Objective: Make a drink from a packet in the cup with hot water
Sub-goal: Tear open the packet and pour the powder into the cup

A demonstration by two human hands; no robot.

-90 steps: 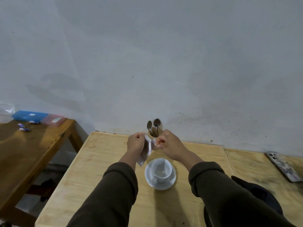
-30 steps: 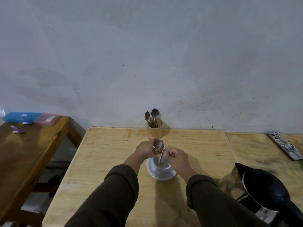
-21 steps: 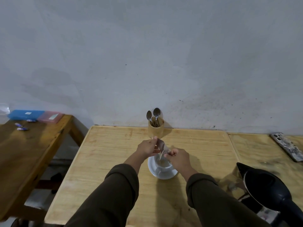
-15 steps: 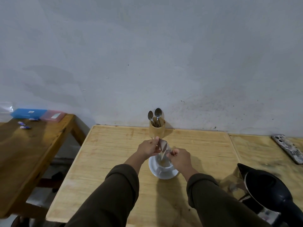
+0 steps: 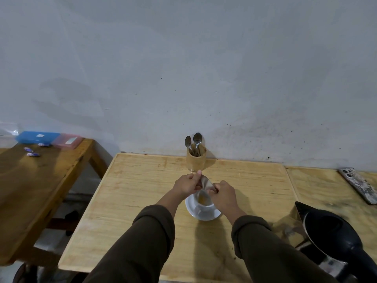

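A white cup (image 5: 206, 205) stands on a white saucer (image 5: 201, 216) in the middle of the light wooden table (image 5: 142, 201). Brownish powder lies inside the cup. A silvery packet (image 5: 205, 184) hangs tilted right over the cup, its lower end at the rim. My left hand (image 5: 186, 185) pinches the packet's upper left part. My right hand (image 5: 224, 194) grips its right side, just above the cup. A black electric kettle (image 5: 334, 237) stands at the lower right.
A wooden holder (image 5: 196, 161) with spoons (image 5: 193, 140) stands behind the cup by the wall. A phone (image 5: 358, 184) lies at the far right. On a darker table to the left lie blue and pink boxes (image 5: 49, 137).
The packet has come down from in front of the spoon holder to the cup and is tilted over it. Powder now shows in the cup. My view has dropped, bringing the kettle in.
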